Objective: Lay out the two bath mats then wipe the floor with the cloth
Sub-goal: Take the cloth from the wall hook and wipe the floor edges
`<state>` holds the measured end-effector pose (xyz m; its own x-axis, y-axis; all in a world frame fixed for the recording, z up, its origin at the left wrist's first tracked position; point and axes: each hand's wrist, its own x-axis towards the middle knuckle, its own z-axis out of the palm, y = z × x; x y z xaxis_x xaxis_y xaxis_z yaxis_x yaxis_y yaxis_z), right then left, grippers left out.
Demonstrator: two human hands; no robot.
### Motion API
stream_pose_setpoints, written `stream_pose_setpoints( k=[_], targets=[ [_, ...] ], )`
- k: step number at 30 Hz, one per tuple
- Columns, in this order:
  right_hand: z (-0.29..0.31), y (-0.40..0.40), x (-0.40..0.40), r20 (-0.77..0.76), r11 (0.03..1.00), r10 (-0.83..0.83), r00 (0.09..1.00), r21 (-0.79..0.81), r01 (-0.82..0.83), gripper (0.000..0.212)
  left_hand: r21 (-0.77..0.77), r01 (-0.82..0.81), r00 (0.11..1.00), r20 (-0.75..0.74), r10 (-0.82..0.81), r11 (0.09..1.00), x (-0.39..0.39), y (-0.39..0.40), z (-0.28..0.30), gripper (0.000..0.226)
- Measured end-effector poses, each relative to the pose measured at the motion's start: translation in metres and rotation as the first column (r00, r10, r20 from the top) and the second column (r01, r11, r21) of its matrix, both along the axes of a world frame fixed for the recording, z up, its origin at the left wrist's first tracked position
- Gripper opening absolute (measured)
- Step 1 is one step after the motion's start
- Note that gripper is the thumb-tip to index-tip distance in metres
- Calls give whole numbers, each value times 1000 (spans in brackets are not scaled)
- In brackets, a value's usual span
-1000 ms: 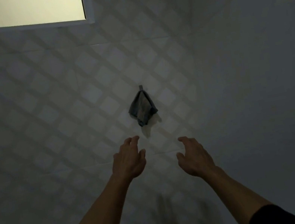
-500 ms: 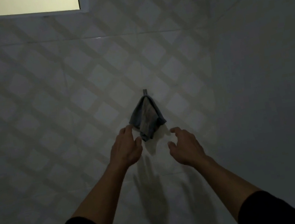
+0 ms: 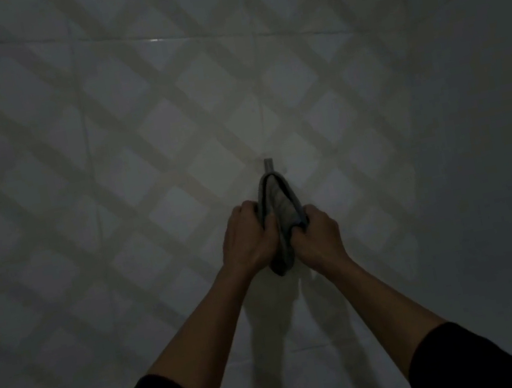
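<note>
Both hands grip the cloth, the left hand and right hand on either side, while it hangs from the wall hook. No mats in sight; the floor wiping looks not yet begun.

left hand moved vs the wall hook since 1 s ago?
Yes. The left hand has risen toward the hook and now grips the cloth hanging from it.

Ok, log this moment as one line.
stage: fetching cloth | left hand: grips cloth | right hand: grips cloth | cloth: on wall hook
</note>
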<state>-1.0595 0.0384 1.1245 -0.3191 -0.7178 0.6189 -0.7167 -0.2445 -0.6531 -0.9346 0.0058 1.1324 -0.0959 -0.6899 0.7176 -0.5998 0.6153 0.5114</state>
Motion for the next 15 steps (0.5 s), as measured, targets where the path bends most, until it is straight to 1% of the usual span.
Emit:
stream_pose_setpoints(
  k=[1,3,5,8,11,15],
  targets=[
    [-1,-2,3,1,999,-3,1000,-42,3,9,-11,3,999,-41,-3,1000,-4,1,0,25],
    [-2,-2,9,30,987,15,999,-159,-10,6,-72,-3,990,-140,-7,997,-11,5,1,16],
    [1,1,17,90,963,60,994,-266,-34,8,-140,5,968,-249,-40,990,-16,11,5,13],
    [11,9,29,163,927,113,980,-373,-45,12,-180,14,902,-423,-91,983,-20,19,13,12],
    [15,12,36,200,904,134,970,-427,-37,12,-179,-15,857,-508,-80,984,-17,23,14,12],
    [3,14,36,273,910,101,957,-414,22,12,-125,-82,841,-541,2,989,-5,17,-9,18]
  ],
)
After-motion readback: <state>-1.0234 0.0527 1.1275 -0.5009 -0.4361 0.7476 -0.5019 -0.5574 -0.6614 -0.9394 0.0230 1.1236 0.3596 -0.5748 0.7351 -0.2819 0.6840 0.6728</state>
